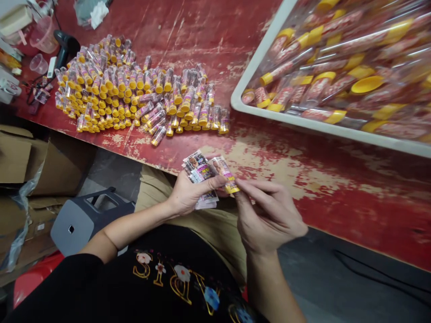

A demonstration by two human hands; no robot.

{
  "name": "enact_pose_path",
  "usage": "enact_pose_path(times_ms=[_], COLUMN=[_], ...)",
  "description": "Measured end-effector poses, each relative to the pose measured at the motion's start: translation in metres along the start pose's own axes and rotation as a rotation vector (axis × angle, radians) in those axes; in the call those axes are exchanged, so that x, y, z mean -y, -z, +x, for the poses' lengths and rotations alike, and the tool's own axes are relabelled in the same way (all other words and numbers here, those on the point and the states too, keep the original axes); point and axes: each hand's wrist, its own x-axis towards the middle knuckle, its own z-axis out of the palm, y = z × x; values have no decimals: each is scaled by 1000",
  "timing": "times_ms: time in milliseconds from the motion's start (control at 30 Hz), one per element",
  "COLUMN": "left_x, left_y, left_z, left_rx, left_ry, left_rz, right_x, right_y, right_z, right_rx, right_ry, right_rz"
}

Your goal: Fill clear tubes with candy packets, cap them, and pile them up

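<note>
My left hand (186, 193) is closed around a stack of small printed cards (199, 172), with its thumb reaching to a small clear tube (222, 172). That tube has a yellow cap at its lower end and a printed paper inside. The fingers of my right hand (266, 211) pinch the tube near the yellow cap. Beyond my hands, many similar yellow-capped tubes (148, 96) are massed on the red table (215, 40), most of them standing and a few lying on their sides.
At the right stands a white tray (237, 96) full of larger clear tubes (319, 87) with yellow caps. A black handheld device (66, 47) and plastic cups (38, 64) are at the far left. Below lie cardboard boxes (57, 166) and a grey stool (81, 220).
</note>
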Motion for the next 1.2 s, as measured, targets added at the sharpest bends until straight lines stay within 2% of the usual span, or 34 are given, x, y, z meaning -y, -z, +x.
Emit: enact_pose_path(times_ms=[200,400,500,600,700,767,833,933,1033,1100,1133,1200], left_x=[-2,2,0,-5,-8,-10,-12,-15,-18,-20,-20,-20], left_y=[-1,7,11,17,25,31,36,36,29,22,19,14], left_z=[-2,9,20,27,29,28,28,28,30,31,31,32], left_rx=[14,3,-56,-156,-177,-178,-191,-211,-210,-208,-213,-238], left_ry=[-22,1,18,43,37,22,5,-7,31,57,64,73], left_rz=[15,-44,-101,-157,-173,-164,-156,-154,-187,-218,-228,-228], right_x=[1,-5,-19,-42,-63,-68,-70,-73,-81,-82,-80,-70], right_y=[-4,-11,-29,-61,-90,-97,-90,-67,-50,-47,-47,-45], right_z=[-1,5,28,64,96,110,121,144,176,189,191,183], right_rx=[-53,-7,-37,-49,69,176,193,111,248,351,352,258], right_ry=[9,55,-16,-30,48,118,180,184,104,88,91,53], right_rz=[-8,22,17,-39,-106,-156,-202,-298,-329,-283,-238,-21])
